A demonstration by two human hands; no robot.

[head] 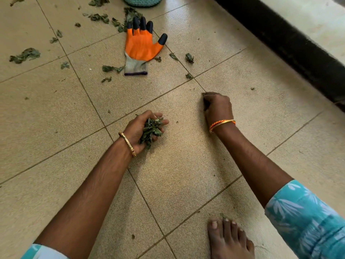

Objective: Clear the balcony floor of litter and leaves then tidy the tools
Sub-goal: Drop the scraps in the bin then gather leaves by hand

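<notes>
Leaves (151, 132) filled your left hand (144, 130), a green clump held in curled fingers just left of the frame's centre. Your right hand (217, 106), right of centre, was bunched knuckles-up on the tile floor (56, 113), fingertips pinching a dark scrap against a grout line. More loose leaves (25, 55) lay scattered across the upper left. An orange glove (140, 46) lay flat at upper centre, a teal basket (142, 0) beyond it at the top edge.
</notes>
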